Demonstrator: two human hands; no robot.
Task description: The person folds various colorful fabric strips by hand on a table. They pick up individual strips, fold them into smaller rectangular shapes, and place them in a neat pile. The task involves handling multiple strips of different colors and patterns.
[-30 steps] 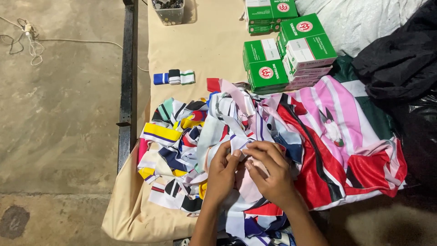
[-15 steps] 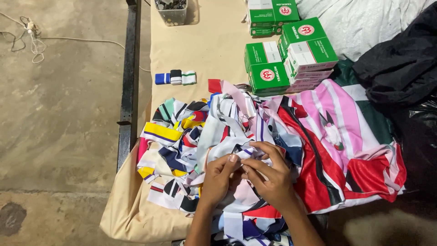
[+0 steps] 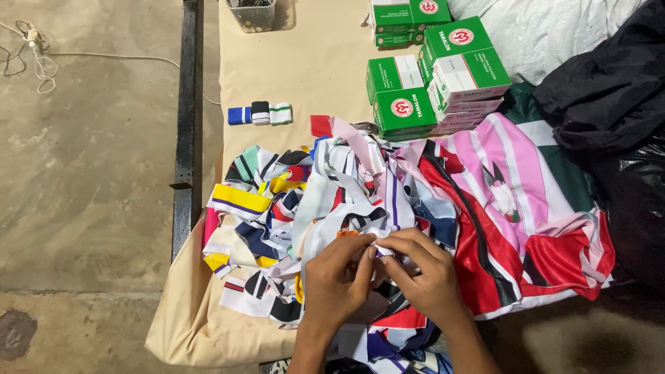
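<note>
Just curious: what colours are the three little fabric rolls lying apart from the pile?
Blue, black, and white with green stripes, in the head view.

Single head-worn view, looks steeply down and forward over bench [image 3: 305, 62]. Close range: hands [image 3: 377, 277] low centre, forearms entering from bottom edge. Fabric pile [image 3: 332, 201] fills middle; green boxes [image 3: 429, 76] at far top. Concrete floor [image 3: 83, 173] along left side. No second view to overlap.
</note>
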